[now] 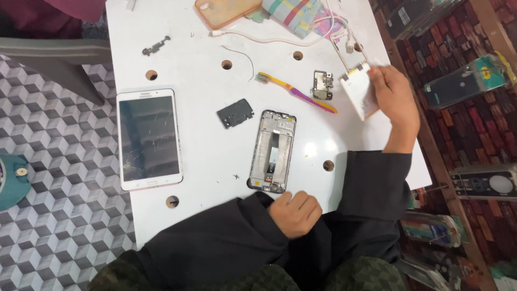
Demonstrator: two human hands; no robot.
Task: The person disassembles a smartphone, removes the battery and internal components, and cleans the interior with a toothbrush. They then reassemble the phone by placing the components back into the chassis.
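Observation:
An opened phone frame [272, 151] with its insides showing lies in the middle of the white table [188, 32]. My left hand [295, 213] rests just below the frame's near end, fingers curled, holding nothing I can see. My right hand [395, 99] is raised at the table's right side and grips a flat white phone battery [358, 89], tilted on edge. A small circuit board [322, 84] lies left of the battery, beside a yellow and purple toothbrush [295, 91]. A black plastic cover [235, 113] sits left of the frame.
A white tablet [149, 138] with a cracked screen lies at the left. An orange phone case [226, 11], folded checked cloth [293, 12] and white cable [280, 39] are at the far edge. A small flex part [156, 45] lies far left. Round holes dot the table.

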